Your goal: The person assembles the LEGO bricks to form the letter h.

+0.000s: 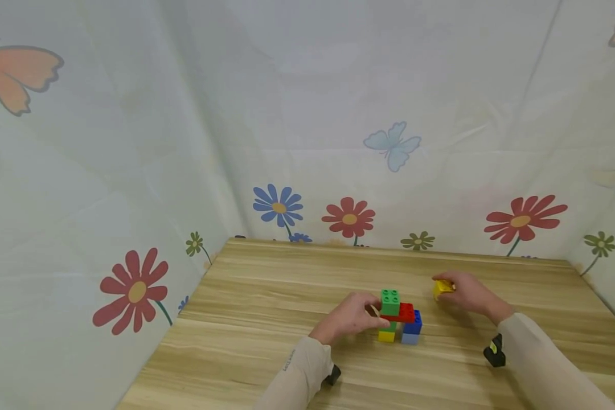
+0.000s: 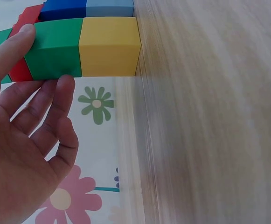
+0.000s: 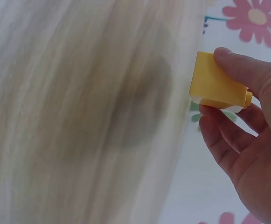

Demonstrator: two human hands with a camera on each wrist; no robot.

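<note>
A small structure of toy building bricks stands on the wooden table. Its left column has a yellow brick [image 1: 386, 337] at the bottom and a green brick [image 2: 56, 50] above. A dark blue brick [image 1: 412, 324] on a light blue brick [image 1: 410, 339] forms the right column. Across both lies a red brick [image 1: 406, 312], topped by another green brick [image 1: 390, 302]. My left hand [image 1: 356, 315] holds the left column between thumb and fingers around the lower green and red bricks. Farther right, my right hand [image 1: 470, 292] pinches a loose yellow brick [image 3: 215, 83] above the table.
The wooden table [image 1: 266, 296] reaches back to a pale curtain [image 1: 307, 114] printed with flowers and butterflies, which also hangs along the left and right sides. Dark wrist devices [image 1: 495, 351] sit on both sleeves.
</note>
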